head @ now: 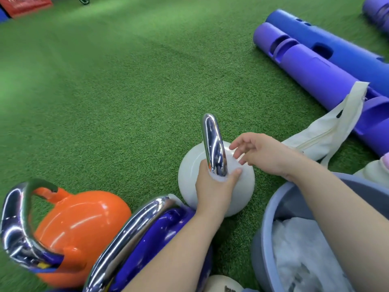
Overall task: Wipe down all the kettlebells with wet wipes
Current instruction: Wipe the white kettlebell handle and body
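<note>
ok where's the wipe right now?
Head view, centre: the wet wipe is bunched under the left hand, against the chrome handle's base on the white kettlebell.

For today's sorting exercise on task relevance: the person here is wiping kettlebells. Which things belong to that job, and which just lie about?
Belonging:
white kettlebell
orange kettlebell
blue kettlebell
wet wipe in left hand
right hand
bucket

Lying about:
purple tube
blue tube
cream bag
</note>
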{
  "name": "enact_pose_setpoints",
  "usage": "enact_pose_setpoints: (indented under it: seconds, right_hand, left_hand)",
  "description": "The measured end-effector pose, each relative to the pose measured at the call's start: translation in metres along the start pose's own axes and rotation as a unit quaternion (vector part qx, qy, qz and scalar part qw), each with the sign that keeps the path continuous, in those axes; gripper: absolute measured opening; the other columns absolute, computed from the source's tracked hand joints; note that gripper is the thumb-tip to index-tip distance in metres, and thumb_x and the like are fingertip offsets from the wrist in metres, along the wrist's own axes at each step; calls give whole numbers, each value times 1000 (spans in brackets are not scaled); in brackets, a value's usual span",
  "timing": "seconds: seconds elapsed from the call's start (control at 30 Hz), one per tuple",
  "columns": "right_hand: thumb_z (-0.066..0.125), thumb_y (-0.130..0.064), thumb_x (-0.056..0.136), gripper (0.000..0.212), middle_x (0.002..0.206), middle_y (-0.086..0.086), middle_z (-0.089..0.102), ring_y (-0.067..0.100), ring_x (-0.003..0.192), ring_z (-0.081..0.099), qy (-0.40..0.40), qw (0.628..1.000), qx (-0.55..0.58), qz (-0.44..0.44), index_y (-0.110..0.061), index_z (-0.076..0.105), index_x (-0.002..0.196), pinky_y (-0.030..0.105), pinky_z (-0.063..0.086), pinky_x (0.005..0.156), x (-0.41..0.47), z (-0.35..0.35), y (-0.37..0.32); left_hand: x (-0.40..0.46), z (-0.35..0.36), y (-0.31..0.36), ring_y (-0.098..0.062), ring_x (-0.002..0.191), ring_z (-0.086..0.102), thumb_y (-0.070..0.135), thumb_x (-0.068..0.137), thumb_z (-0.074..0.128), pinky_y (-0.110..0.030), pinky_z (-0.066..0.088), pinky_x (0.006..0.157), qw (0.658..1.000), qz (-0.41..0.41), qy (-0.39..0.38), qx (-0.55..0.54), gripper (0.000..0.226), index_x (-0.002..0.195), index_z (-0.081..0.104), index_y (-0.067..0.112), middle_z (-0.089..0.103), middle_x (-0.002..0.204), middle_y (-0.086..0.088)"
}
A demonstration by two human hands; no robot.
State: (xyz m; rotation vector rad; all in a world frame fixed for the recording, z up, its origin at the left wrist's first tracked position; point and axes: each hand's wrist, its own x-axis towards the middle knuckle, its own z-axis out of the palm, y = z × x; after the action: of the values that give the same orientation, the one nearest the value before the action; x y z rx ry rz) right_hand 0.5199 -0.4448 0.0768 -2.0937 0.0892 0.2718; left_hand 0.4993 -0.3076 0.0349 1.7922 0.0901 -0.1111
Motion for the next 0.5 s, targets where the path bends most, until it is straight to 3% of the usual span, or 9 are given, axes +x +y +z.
enact_pose_setpoints:
  seconds: [0.1,0.17,0.23,0.3,0.4,0.5]
  right_hand:
    - [44,8,85,36,93,-4,62,11,80,58,36,998,57,8,-25,57,93,33,47,78,4,3,-2]
    - [40,3,89,34,104,4,65,16,89,59,12,990,141,27,-18,60,106,36,49,85,3,5,-6]
    - [35,4,89,34,99,15,64,19,87,59,-27,968,248,30,-4,62,109,40,50,89,0,7,-12]
    - [33,7,90,32,94,17,59,19,83,57,-46,949,312,12,3,60,107,37,52,87,-3,8,-15]
    - [41,7,91,28,97,15,63,18,86,59,-42,960,278,-16,2,62,108,29,52,85,-6,10,-17]
    - [54,7,86,26,105,16,66,21,94,61,-64,963,259,-31,-6,62,108,36,49,94,-9,10,-17]
  left_hand:
    - [15,1,20,-20,74,54,31,71,77,-29,41,69,1000,-30,8,5,42,102,53,16,59,83,3]
    - [24,1,30,-20,75,58,39,70,77,-27,40,65,997,-63,-1,34,50,107,54,13,63,88,1]
    - [34,1,40,-18,79,62,49,70,73,-26,42,62,993,-114,-22,30,61,115,54,12,68,99,-4]
    - [45,1,53,-19,78,62,58,70,69,-25,43,58,982,-184,-35,-7,72,119,51,9,67,102,-8]
    - [52,-6,73,-26,73,68,69,66,62,-36,55,65,952,-282,-97,-73,87,123,51,4,69,95,-12]
    - [45,-14,94,-22,62,67,71,82,35,-36,57,61,927,-291,-205,-114,90,135,39,-2,69,84,-16]
